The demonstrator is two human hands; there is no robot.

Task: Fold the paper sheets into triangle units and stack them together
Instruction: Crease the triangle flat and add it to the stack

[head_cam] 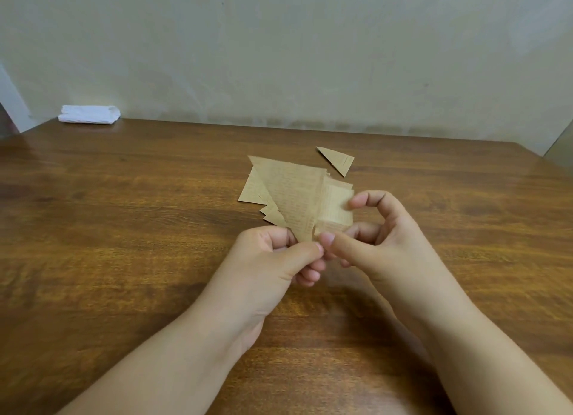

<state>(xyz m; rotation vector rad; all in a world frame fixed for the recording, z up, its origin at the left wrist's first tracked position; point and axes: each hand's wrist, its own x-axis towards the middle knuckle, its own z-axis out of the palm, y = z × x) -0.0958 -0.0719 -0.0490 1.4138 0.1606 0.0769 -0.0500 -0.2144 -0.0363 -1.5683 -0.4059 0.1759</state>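
Above the tabletop's (124,228) middle, our left hand (273,256) pinched the stacked triangle units (288,194) while our right hand (381,237) gripped a folded sheet (336,206); a forced insertion could have splayed the stack.

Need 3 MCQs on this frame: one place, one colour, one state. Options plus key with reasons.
1. Where does the small loose triangle lie?
A. on the table beyond the hands
B. under the left wrist
C. on the white bundle

2. What colour is the held paper?
A. blue
B. tan-brown
C. black

3. What is the left hand doing?
A. lying flat on the table
B. pinching the paper's lower point
C. reaching for the bundle

Key: A, it sits apart on the table, behind the paper; B, all the sheets are tan-brown; B, thumb and fingers close on the lower tip beside the right hand.
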